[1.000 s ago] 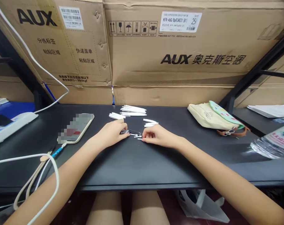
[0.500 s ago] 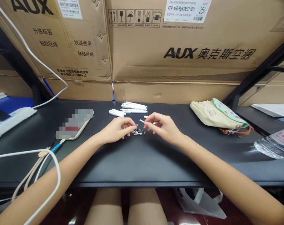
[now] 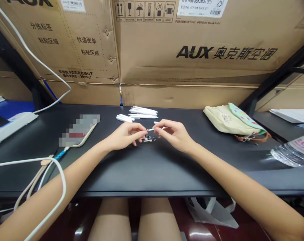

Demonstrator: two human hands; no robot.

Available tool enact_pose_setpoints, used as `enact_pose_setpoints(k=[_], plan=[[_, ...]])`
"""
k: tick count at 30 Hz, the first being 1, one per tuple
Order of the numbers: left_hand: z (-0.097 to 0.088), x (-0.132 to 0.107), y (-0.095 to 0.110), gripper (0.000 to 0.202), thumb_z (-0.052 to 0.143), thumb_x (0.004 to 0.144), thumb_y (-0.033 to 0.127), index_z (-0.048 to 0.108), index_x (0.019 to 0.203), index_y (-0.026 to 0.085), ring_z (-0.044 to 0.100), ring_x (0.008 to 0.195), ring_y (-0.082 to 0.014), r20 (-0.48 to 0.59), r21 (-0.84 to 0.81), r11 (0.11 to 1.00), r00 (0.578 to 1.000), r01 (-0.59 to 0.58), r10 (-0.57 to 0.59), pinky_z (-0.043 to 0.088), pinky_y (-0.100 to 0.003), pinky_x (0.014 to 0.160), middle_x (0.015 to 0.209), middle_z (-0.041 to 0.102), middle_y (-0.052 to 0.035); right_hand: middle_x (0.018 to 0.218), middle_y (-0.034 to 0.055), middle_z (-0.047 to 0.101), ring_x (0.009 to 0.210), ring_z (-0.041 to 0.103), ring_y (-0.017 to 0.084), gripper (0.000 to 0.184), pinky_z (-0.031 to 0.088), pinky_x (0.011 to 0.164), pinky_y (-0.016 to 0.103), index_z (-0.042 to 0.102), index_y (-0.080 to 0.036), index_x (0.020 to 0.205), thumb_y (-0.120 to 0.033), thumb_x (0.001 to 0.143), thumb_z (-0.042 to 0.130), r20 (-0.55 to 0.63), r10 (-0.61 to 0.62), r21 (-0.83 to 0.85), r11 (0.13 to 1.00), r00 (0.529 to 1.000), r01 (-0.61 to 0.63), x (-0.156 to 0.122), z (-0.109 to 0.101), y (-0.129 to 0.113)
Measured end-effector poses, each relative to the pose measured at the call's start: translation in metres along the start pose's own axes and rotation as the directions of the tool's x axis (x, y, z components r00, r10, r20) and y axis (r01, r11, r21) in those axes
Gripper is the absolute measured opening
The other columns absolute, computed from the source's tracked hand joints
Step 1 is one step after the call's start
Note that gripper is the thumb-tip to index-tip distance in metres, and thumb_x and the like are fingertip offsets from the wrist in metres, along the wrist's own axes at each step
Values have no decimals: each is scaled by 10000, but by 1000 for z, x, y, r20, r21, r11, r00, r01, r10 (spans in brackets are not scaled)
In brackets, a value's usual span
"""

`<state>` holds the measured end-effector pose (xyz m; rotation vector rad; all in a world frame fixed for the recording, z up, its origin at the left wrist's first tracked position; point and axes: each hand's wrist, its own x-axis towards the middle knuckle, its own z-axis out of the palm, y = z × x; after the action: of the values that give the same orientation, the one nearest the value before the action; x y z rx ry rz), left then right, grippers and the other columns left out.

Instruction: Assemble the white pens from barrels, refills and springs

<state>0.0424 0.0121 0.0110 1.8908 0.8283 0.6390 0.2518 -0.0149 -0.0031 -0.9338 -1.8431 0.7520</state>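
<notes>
Remote feed, obs.: my right hand (image 3: 173, 134) is pinched on a thin white plastic stick (image 3: 154, 129), which runs crosswise toward my left hand (image 3: 123, 136). The left thumb and forefinger sit close by the stick's far end, but I cannot tell whether that hand is closed on it. Directly below the stick, between both hands, a small cluster of dark-and-white pieces (image 3: 149, 138) lies on the black desk (image 3: 152, 170). Farther along the desk are a heap of white sticks (image 3: 143, 111) and, just beside it, a smaller bunch (image 3: 124, 118). To the left lies a pixelated phone (image 3: 79, 130) in a cream case; to the right, a cream canvas bag (image 3: 225, 119); behind all of it stand AUX cartons (image 3: 192, 57)
</notes>
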Motion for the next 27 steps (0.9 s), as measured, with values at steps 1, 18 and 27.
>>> enact_pose_setpoints(k=[1, 18, 27], plan=[[-1, 0, 0, 308, 587, 800, 424, 646, 859, 127, 587, 660, -127, 7, 11, 1000, 1000, -1, 1, 512, -216, 511, 746, 631, -44, 807, 41, 629, 705, 575, 136, 206, 517, 630, 267, 638, -168, 841, -352, 849, 545, 22, -12, -32, 999, 1000, 13, 1, -1, -1], [0, 4, -9, 256, 730, 683, 368, 714, 793, 136, 606, 613, -116, 57, -189, 979, 996, 78, -68, 511, -209, 543, 696, 690, -48, 720, 32, 677, 654, 641, 148, 265, 540, 661, 300, 656, -158, 782, -368, 656, 756, -99, 161, 288, 949, 982, -127, -2, 14, -2], [4, 10, -12, 325, 749, 644, 428, 629, 696, 130, 656, 719, -179, -98, -139, 990, 995, -40, 26, 540, -325, 719, 751, 705, -69, 724, 26, 688, 661, 647, 157, 106, 555, 639, 305, 710, -186, 764, -274, 708, 723, -282, 10, 233, 971, 959, 59, -7, 29, -2]])
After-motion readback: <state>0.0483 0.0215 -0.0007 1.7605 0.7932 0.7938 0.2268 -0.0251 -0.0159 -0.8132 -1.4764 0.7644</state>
